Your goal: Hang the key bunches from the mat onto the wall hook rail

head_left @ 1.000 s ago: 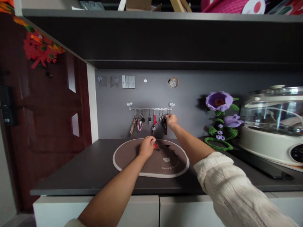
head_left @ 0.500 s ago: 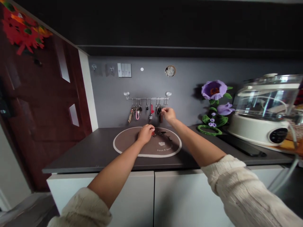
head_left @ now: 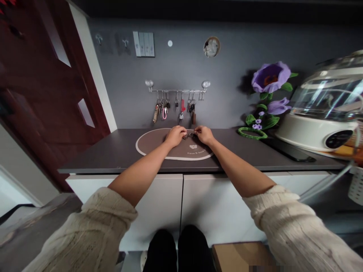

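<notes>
On the oval brown mat (head_left: 153, 145), a small bunch of keys (head_left: 189, 135) lies between my two hands. My left hand (head_left: 176, 136) is closed, its fingertips pinched at the left end of the bunch. From the other side, my right hand (head_left: 204, 135) pinches the right end, low over the mat. Fingers cover part of the keys. Above them, a metal hook rail (head_left: 178, 91) on the wall carries several hanging key sets, among them a pink carabiner (head_left: 164, 113), a red strap (head_left: 183, 106) and a brown key fob (head_left: 194, 117).
Purple fabric flowers (head_left: 270, 77) stand at the right on the dark counter (head_left: 116, 151). Beside them are a white appliance with a clear top (head_left: 309, 128) and a black flat device (head_left: 295, 152). White cabinet doors (head_left: 153, 204) are below; a cardboard box (head_left: 241, 255) sits on the floor.
My right hand has come down from the hanging keys to the mat, beside my left hand. The brown fob now hangs in full view. The camera has tilted downward.
</notes>
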`<action>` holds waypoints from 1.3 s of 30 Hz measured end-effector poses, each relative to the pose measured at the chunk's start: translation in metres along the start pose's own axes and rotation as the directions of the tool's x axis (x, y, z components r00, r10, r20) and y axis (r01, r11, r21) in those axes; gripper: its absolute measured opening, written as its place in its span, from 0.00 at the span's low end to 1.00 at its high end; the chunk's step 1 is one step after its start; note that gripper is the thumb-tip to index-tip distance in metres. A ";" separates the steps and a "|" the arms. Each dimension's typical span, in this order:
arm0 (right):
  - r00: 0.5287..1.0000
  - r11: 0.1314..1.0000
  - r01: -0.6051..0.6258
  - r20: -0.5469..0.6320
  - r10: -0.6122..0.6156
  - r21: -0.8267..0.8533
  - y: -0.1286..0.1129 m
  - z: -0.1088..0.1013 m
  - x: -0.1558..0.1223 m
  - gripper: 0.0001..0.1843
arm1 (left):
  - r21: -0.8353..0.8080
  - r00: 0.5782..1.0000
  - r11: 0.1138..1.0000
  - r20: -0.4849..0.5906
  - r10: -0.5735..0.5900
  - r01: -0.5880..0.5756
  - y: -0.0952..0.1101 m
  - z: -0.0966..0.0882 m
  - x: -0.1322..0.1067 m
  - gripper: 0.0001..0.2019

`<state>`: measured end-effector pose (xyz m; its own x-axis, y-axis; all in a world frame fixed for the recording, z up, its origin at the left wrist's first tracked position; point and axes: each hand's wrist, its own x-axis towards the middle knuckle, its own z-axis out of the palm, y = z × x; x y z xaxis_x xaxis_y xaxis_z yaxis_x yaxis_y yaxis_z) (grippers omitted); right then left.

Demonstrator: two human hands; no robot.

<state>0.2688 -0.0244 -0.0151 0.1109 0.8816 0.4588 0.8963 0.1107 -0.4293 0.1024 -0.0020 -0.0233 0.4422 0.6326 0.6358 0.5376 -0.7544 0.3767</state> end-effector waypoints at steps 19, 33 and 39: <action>0.997 0.966 0.067 0.045 -0.058 -0.250 -0.007 0.004 0.001 0.13 | 0.036 1.000 0.999 0.000 0.018 -0.018 -0.003 0.001 0.002 0.07; 0.990 0.989 0.137 -0.028 -0.139 -0.059 -0.016 -0.010 -0.005 0.10 | 0.046 1.000 0.999 -0.003 0.013 -0.013 -0.001 0.000 0.001 0.07; 0.972 0.972 0.225 -0.084 -0.219 0.068 -0.018 -0.012 -0.006 0.09 | 0.046 1.000 0.999 -0.030 0.008 -0.007 0.002 0.000 0.001 0.08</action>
<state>0.2574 -0.0367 -0.0008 -0.0529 0.7943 0.6052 0.8667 0.3375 -0.3672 0.1035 -0.0030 -0.0221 0.4248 0.6207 0.6590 0.5669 -0.7499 0.3410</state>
